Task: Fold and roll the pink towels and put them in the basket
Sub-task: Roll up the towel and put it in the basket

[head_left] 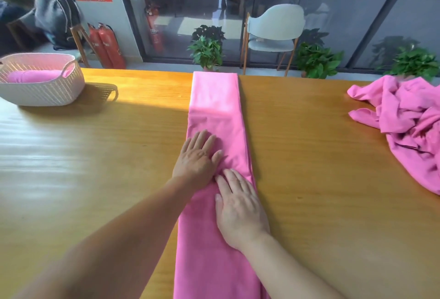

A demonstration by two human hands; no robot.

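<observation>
Your left hand (197, 156) and right hand (239, 210) both lie flat, fingers straight, pressing on the folded pink towel (214, 98) — gripping nothing — with the left just ahead of the right, fingertips nearly touching. That towel runs as a long narrow strip down the middle of the wooden table (95, 156), away from you. A rolled towel (33, 76) already sits in the white basket (45, 91) at far left — a crumpled pink towel (409, 127) lies at far right.
</observation>
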